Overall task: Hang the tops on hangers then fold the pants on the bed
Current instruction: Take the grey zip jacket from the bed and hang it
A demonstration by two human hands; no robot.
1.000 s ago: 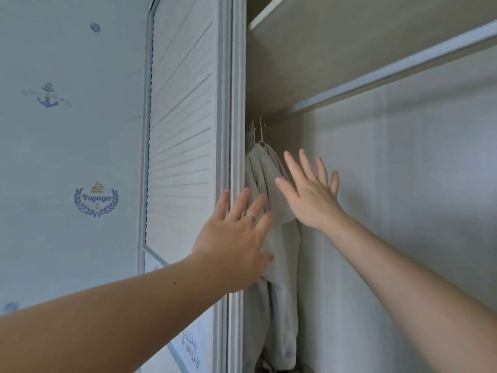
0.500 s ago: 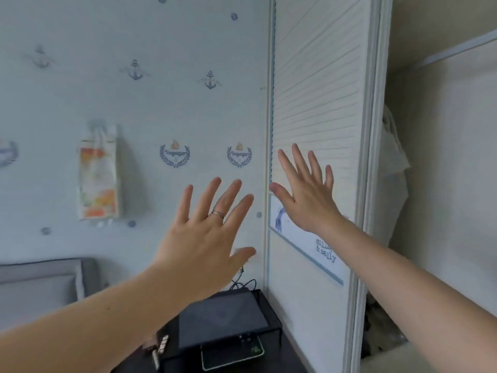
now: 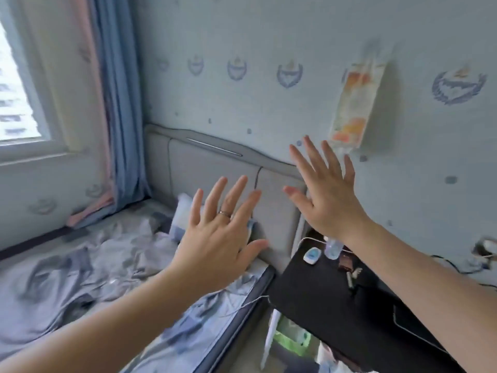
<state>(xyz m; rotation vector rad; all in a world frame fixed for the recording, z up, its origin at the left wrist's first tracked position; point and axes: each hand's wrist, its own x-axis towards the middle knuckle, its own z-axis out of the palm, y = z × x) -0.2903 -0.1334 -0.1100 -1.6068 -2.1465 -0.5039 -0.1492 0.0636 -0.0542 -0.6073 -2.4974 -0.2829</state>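
Both of my hands are raised in front of me with fingers spread, and neither holds anything. My left hand (image 3: 217,238), with a ring on one finger, hovers above the bed (image 3: 228,316). My right hand (image 3: 326,195) is higher, in front of the padded grey headboard (image 3: 209,173) and the wall. A heap of crumpled grey and lavender garments (image 3: 88,262) lies on the bed at lower left, blurred, so single pieces cannot be told apart. A pillow (image 3: 183,214) peeks out behind my left hand. No hangers or wardrobe are in view.
A black bedside table (image 3: 322,294) stands right of the bed with small items, a white device (image 3: 311,255) and cables on it. A window (image 3: 16,84) and blue curtain (image 3: 118,109) fill the left. A paper bag (image 3: 355,103) hangs on the wall.
My view has swung left, from the wardrobe with the hung top, past the wall, to the bed. Both hands stayed raised, spread and empty.
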